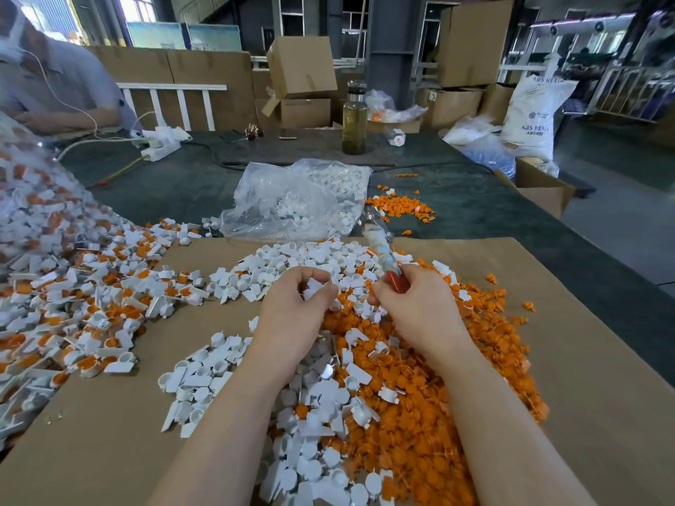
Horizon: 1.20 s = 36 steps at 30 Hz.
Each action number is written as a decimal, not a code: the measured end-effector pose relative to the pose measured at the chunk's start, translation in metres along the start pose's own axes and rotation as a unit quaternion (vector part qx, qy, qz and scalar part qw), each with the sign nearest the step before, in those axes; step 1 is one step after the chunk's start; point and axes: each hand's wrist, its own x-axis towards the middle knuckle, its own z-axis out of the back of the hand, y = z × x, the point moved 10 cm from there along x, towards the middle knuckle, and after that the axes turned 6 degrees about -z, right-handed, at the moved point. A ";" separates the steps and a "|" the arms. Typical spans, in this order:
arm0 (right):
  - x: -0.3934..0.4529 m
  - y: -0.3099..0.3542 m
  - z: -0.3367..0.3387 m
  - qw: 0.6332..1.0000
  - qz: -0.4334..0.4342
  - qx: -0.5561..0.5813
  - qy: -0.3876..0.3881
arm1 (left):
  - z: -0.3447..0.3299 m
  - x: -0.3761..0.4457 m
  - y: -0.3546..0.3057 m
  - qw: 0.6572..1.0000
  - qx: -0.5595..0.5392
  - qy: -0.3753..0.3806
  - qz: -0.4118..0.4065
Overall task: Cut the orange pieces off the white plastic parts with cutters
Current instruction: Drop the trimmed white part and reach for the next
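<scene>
Fingers of left hand [305, 297] curl round 1 white part [313, 288], presenting it to cutters [388, 264] gripped in right hand [409, 297], above the near orange scrap heap [420, 414].

2 hands: left [297, 304], right [412, 304]. 1 pr cutters [383, 250]. 1 clear bag [292, 202] of white parts. 1 bottle [354, 118]. 1 power strip [160, 150]. White/orange pcs: too many to count.

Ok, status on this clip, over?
Left hand holds white part. Right hand grips red-handled cutters. Nothing in the way.
</scene>
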 end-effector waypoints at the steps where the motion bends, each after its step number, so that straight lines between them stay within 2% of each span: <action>1: 0.000 -0.001 -0.003 0.999 -0.009 0.031 0.012 | 0.000 0.000 0.000 1.000 -0.011 -0.005 0.001; 5: -0.001 -0.002 -0.007 0.994 -0.020 0.100 0.032 | -0.007 0.000 0.001 0.990 -0.136 0.002 0.025; 10: -0.006 0.012 -0.002 0.987 0.033 0.157 0.018 | -0.014 -0.001 0.002 0.969 -0.241 0.007 0.052; 16: -0.011 0.029 -0.002 0.985 0.110 0.129 0.010 | -0.009 0.001 0.004 0.970 -0.237 -0.009 0.047; 20: -0.010 0.030 -0.002 0.987 0.119 0.107 -0.002 | 0.006 0.001 0.000 0.994 -0.103 -0.047 -0.004; 23: -0.009 0.026 -0.003 0.990 0.106 0.087 -0.009 | 0.011 0.001 0.000 0.994 -0.085 -0.070 -0.006; 26: -0.008 0.024 -0.002 0.992 0.099 0.071 -0.019 | 0.010 0.001 0.004 0.988 -0.133 -0.078 0.024; 30: -0.010 0.027 -0.003 0.992 0.107 0.055 -0.025 | 0.001 0.000 0.009 0.956 -0.276 -0.064 0.071; 36: -0.012 0.029 -0.006 0.993 0.111 0.032 -0.016 | -0.008 -0.004 0.009 0.938 -0.328 -0.040 0.100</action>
